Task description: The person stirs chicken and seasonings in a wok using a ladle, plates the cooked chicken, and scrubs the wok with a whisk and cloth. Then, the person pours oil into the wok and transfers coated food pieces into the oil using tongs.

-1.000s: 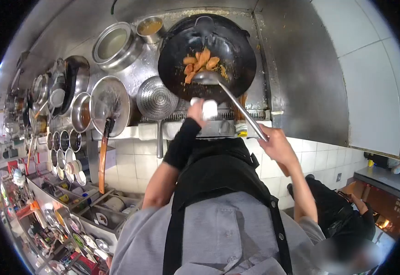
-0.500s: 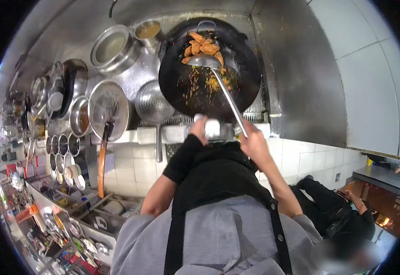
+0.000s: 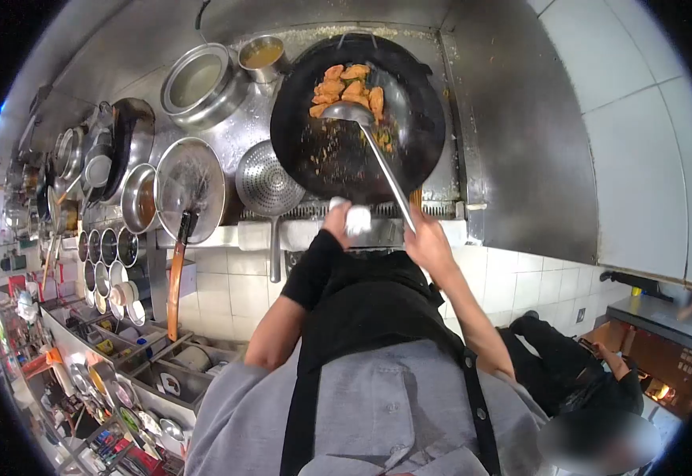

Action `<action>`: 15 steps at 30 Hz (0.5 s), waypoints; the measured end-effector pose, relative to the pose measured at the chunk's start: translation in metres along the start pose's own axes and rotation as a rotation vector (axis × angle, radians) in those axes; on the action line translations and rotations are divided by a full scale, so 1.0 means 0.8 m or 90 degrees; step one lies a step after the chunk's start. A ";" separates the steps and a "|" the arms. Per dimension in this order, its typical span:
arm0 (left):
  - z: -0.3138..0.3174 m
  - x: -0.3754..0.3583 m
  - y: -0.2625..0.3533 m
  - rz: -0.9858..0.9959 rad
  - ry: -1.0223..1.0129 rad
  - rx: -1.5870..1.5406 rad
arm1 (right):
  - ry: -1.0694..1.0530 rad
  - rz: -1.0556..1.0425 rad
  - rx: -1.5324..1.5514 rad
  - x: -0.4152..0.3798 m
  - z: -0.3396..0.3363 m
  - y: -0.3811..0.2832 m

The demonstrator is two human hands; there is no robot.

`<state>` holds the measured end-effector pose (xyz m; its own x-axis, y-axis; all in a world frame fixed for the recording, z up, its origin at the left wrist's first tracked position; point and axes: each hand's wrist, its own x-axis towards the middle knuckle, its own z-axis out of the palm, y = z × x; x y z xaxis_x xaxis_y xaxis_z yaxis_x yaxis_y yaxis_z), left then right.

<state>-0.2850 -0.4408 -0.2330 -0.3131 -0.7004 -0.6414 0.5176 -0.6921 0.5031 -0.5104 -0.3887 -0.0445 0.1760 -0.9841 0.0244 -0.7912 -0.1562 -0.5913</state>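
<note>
A black wok (image 3: pixel 298 151) sits on the burner, holding several browned, orange-coloured pieces of food (image 3: pixel 354 74) with small green and yellow bits. My right hand (image 3: pixel 430 244) is closed around the long handle of a steel ladle (image 3: pixel 386 169), whose bowl rests among the pieces with its rounded back upward. At the wok's near rim, my left hand (image 3: pixel 336 220), its wrist in a black band, grips a folded white cloth (image 3: pixel 356 220). Whether the cloth wraps a wok handle is hidden.
Left of the wok lie a perforated skimmer (image 3: pixel 269 178) and a wooden-handled strainer (image 3: pixel 190 178). Behind them stand a large pot (image 3: pixel 195 79) and a smaller pot of brownish liquid (image 3: pixel 263 57). A steel panel (image 3: pixel 520 119) borders the right. Another person (image 3: pixel 576 365) is at lower right.
The food pieces have slid from the wok's far side toward its middle and spread out. The wok, both hands and the ladle have shifted slightly left in view.
</note>
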 end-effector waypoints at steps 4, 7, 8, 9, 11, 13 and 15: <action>-0.002 -0.064 0.043 0.437 -0.017 1.025 | 0.075 0.073 0.171 -0.030 -0.040 -0.045; 0.048 -0.087 0.102 0.427 0.043 1.095 | 0.087 0.238 0.297 -0.012 -0.033 -0.067; 0.047 -0.083 0.097 0.410 0.094 1.141 | 0.089 0.290 0.338 -0.003 -0.029 -0.072; 0.042 -0.077 0.085 0.392 0.146 1.189 | 0.074 0.354 0.371 0.010 -0.037 -0.089; 0.047 -0.090 0.065 0.311 0.320 0.758 | 0.059 0.424 0.529 0.018 -0.038 -0.090; 0.046 -0.101 0.044 0.398 0.424 0.517 | 0.047 0.496 0.714 0.013 -0.043 -0.094; 0.041 -0.107 0.030 0.454 0.444 0.511 | -0.006 0.541 0.967 -0.003 -0.058 -0.108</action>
<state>-0.2717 -0.4030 -0.1471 0.4418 -0.8876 -0.1306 -0.3013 -0.2839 0.9103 -0.4696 -0.3767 0.0437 0.0450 -0.7419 -0.6690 0.5502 0.5774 -0.6033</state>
